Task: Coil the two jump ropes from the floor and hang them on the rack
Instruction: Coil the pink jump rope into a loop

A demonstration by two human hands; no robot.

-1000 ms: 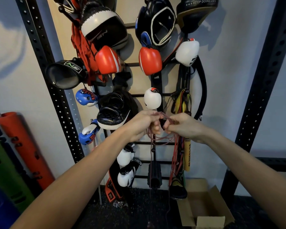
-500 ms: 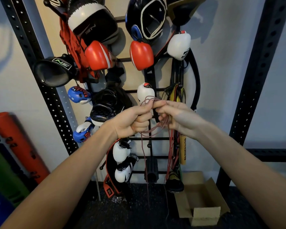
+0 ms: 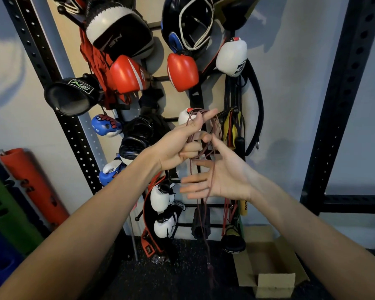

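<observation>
— While the left hand point(image 3: 178, 146) sits at the centre of the frame, what does the rope look like?

— It is a thin, dull-red jump rope point(image 3: 212, 135), looped several times around that hand's fingers. The forefinger sticks out toward the upper right with loops over it, and the other fingers curl in on the strands.

— And the right hand point(image 3: 221, 178)?

— Just below and to the right, palm up, fingers spread and loose. One strand crosses its palm; I can't tell whether the thumb presses any cord.

— Which way does the rope run?

— The bundle is a narrow oval, long axis nearly vertical. From it a doubled tail drops straight down the middle of the frame to a blurred handle end point(image 3: 210, 271) hanging just above the dark floor point(image 3: 182, 278).

— Where is it against the rack point(image 3: 195, 98)?

— In front of it, level with a white glove point(image 3: 185, 115), apparently on no peg yet. A cardboard box point(image 3: 271, 267) lies at lower right.
</observation>
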